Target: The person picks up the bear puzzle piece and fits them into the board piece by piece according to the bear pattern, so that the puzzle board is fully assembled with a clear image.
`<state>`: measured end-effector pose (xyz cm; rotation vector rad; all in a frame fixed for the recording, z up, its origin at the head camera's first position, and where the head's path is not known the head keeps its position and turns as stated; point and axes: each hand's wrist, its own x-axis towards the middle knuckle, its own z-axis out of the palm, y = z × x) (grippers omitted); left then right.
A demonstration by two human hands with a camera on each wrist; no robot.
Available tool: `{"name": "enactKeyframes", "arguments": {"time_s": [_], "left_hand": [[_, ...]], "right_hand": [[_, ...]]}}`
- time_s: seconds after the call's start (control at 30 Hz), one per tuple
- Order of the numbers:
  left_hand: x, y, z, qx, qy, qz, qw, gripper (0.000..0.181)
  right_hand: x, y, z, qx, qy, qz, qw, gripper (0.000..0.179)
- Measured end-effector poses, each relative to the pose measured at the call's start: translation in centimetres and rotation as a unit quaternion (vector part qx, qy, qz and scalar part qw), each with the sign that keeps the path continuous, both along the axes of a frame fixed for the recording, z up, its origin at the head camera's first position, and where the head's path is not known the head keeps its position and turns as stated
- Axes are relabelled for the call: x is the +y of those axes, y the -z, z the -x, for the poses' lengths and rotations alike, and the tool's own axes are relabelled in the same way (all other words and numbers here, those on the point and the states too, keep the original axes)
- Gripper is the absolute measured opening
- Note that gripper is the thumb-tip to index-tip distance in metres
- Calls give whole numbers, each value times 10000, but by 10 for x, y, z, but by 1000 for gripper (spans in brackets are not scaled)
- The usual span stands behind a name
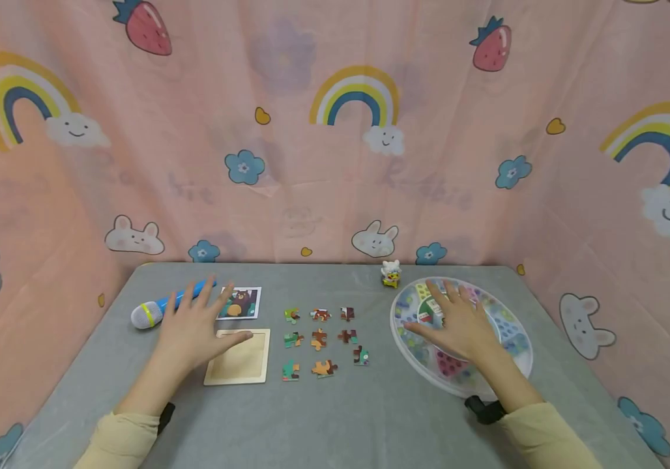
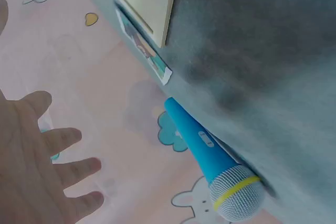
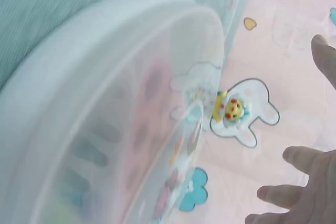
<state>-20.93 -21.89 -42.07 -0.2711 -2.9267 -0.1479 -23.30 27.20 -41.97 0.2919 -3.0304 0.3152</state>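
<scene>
Left hand [image 1: 185,335] — fingers spread, gripping nothing — hovers between the microphone [image 1: 147,315], toward the worktop's [image 1: 323,423] far-left corner, and the wooden tray [image 1: 238,361], a picture card [image 1: 245,305] behind it. Right hand [image 1: 464,326], likewise splayed, hovers over the round case [image 1: 423,374] near the right edge. Loose puzzle pieces [image 1: 319,339] lie between the hands, touched by neither.
</scene>
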Motion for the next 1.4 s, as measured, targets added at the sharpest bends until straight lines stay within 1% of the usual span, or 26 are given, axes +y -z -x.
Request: {"name": "enactKeyframes", "arguments": {"time_s": [0.07, 0.13, 0.27, 0.37, 0.5, 0.6, 0.7, 0.73, 0.87, 0.93, 0.97, 1.03, 1.13, 1.2, 1.27, 1.33, 1.4], "left_hand": [[-3, 0, -6, 24, 27, -169, 9999, 104], [-5, 0, -12, -28, 64, -383, 9992, 102], [-7, 0, -25, -253, 165, -875, 9957, 99], [-8, 0, -33, -396, 189, -1302, 9905, 99], [-12, 3, -42, -617, 152, -1888, 9800, 97], [-16, 6, -44, -842, 90, -2266, 9703, 95], [-18, 11, -44, -1048, 10, -2635, 9589, 94], [-18, 12, -44, -1122, -23, -2781, 9540, 93], [-20, 18, -44, -1511, -238, -3379, 9287, 88], [-22, 21, -45, -1647, -373, -3550, 9195, 87], [-23, 22, -45, -1688, -428, -3610, 9162, 87], [-27, 26, -46, -1696, -490, -3637, 9146, 87], [-34, 33, -46, -1802, -450, -3616, 9136, 88], [-38, 38, -46, -1918, -348, -3607, 9121, 88], [-41, 44, -46, -2051, -223, -3602, 9098, 89], [-42, 50, -45, -2078, -124, -3636, 9080, 90], [-43, 55, -45, -2041, -51, -3612, 9099, 91]], "right_hand": [[-6, 1, 2, 13, -103, 134, 9999, 107], [-14, 2, 5, 23, -238, 272, 9993, 106], [-30, 6, 8, 28, -555, 600, 9967, 103], [-46, 10, 13, 82, -855, 892, 9923, 99], [-68, 14, 20, 79, -1216, 1321, 9837, 91], [-83, 17, 24, -88, -1329, 1625, 9777, 86], [-97, 21, 27, -190, -1443, 1801, 9728, 81], [-102, 22, 28, -221, -1499, 1857, 9708, 80], [-125, 25, 33, -251, -1891, 2139, 9580, 75], [-136, 26, 35, -302, -2033, 2253, 9524, 73], [-141, 26, 37, -338, -2073, 2304, 9501, 72], [-149, 27, 39, -406, -2079, 2333, 9491, 70], [-158, 30, 43, -479, -2067, 2428, 9466, 67], [-163, 32, 48, -476, -2097, 2548, 9428, 64], [-168, 34, 53, -415, -2166, 2727, 9365, 61], [-172, 37, 57, -343, -2204, 2855, 9321, 58], [-175, 39, 61, -315, -2250, 2942, 9283, 56]]}}
